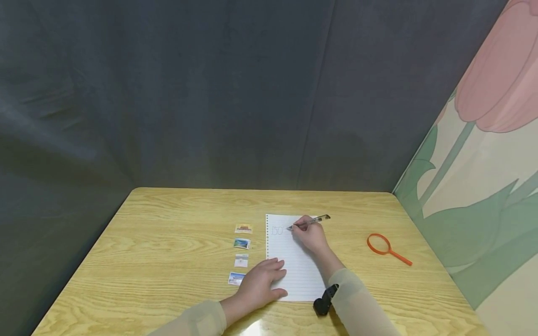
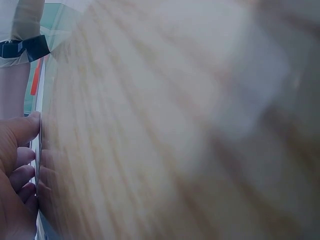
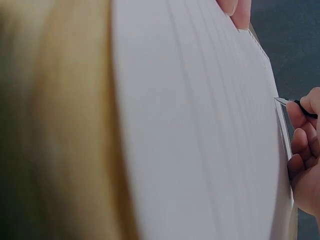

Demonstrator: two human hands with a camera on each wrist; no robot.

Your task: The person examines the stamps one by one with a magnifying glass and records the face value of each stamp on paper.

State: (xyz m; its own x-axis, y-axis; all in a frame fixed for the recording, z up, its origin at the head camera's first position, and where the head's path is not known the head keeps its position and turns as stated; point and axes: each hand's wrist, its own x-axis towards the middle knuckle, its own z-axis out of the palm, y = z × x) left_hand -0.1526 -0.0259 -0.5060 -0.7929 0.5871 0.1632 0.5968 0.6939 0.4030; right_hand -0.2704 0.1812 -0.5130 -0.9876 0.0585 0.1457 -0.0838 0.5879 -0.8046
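Note:
My right hand (image 1: 310, 235) pinches a pen (image 1: 316, 220) with its tip at the upper part of a lined sheet of paper (image 1: 296, 275). Handwriting that looks like "150" (image 1: 277, 230) stands left of the tip. In the right wrist view the pen tip (image 3: 281, 100) meets the sheet, and the other fingers curl beneath the grip. My left hand (image 1: 261, 282) lies on the sheet's lower left part with fingers extended. Left of the sheet runs a column of small stamp-like pictures: a yellow one (image 1: 244, 228), a green-blue one (image 1: 242, 243), a pale one (image 1: 241, 260) and a blue-pink one (image 1: 236, 278), partly behind the left hand.
A red-orange magnifying glass (image 1: 390, 250) lies to the right on the wooden table (image 1: 168, 242). A black wrist camera (image 1: 324, 301) is strapped at the right sleeve. Dark curtain (image 1: 235, 102) hangs behind; a tulip-patterned cloth (image 1: 483, 200) borders the right side.

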